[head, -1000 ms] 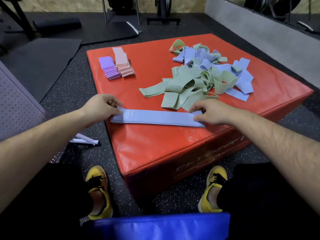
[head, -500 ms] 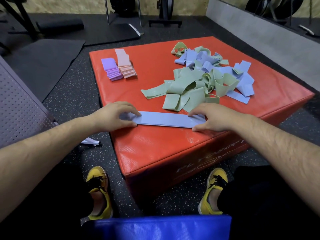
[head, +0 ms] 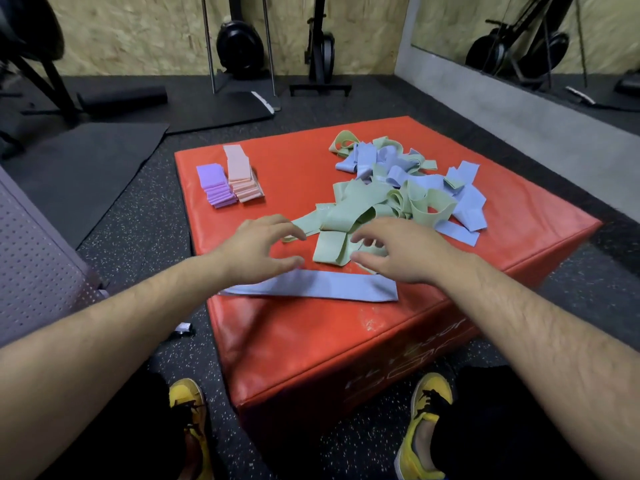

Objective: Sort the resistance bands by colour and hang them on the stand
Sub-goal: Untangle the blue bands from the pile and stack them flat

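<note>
1. Lying flat along the 6 o'clock edge of the red box [head: 311, 348], the blue band [head: 311, 289] has been let go; half a second ago both our hands pressed down on it.
2. Our left hand [head: 256, 251] and right hand [head: 398, 251] have lifted and hover just past it toward 12 o'clock, fingers spread and loosely bent, gripping nothing.
3. They hang over the nearest green band [head: 332, 237] of the tangled pile [head: 398, 181], which runs from the centre out to 2 o'clock.
4. We judge the blue band smoothed, and a green one next.
5. At 10 o'clock the purple stack [head: 214, 185] and pink stack [head: 242, 174] sit side by side; nothing is hung yet.
</note>
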The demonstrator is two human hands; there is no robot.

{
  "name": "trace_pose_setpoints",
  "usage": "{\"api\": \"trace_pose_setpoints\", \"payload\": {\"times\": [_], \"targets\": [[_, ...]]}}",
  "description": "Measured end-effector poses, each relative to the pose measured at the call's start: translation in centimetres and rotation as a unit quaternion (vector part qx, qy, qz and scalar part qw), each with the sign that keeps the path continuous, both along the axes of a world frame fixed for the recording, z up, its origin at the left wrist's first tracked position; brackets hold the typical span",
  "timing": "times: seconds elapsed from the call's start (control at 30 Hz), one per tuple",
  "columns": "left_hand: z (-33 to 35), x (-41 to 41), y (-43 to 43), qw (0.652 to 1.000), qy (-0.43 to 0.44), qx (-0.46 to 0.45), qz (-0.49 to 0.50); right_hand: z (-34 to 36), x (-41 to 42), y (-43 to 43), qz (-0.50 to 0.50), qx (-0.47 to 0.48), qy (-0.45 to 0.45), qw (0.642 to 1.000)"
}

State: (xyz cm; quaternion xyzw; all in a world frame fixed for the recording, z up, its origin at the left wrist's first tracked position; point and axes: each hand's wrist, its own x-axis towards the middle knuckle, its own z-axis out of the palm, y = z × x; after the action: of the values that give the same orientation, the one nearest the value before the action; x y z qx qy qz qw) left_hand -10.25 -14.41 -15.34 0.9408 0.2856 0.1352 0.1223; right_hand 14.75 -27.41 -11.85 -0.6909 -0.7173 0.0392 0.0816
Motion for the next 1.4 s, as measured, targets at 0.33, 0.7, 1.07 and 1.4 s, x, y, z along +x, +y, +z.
{"api": "trace_pose_setpoints", "payload": {"times": [0.33,0.7,1.07,1.4], "targets": [[4.0,12.4,4.4,0.998,0.000,0.058,0.013,1.6,4.1,6.3,-0.106,0.072,0.072,0.989],[1.5,24.2,13.8,0.988,0.133,-0.027,0.068,-1.4,11.6,12.7,-0.202,0.074,0.049,0.975],[0.1,28.4,16.8,0.985,0.152,-0.028,0.079,-2.7,12.4,14.9,-0.209,0.020,0.052,0.976],[6.1,20.3,13.2,0.999,-0.025,0.034,-0.027,0.3,9.7,15.1,-0.196,0.147,0.230,0.942]]}}
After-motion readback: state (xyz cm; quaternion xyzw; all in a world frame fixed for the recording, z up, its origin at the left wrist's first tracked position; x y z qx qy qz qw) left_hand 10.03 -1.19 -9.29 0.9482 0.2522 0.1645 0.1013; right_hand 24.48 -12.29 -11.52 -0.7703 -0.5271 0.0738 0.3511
